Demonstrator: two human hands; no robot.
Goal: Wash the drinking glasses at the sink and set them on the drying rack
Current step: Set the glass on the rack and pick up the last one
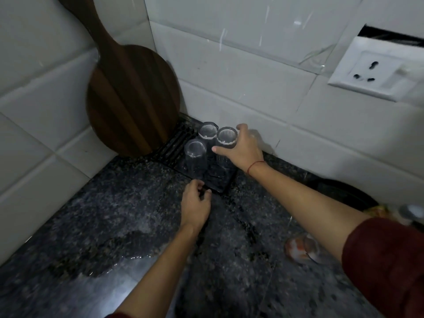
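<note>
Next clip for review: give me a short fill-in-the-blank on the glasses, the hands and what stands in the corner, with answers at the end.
1. The number of glasses standing on the drying rack is ____.
2. The glass nearest the right wall is gripped by the ____ hand.
3. The left hand rests at the rack's ____ edge, holding no glass.
4. Leaning in the tiled corner behind the rack is a round wooden ____.

Missing words: three; right; near; board
</note>
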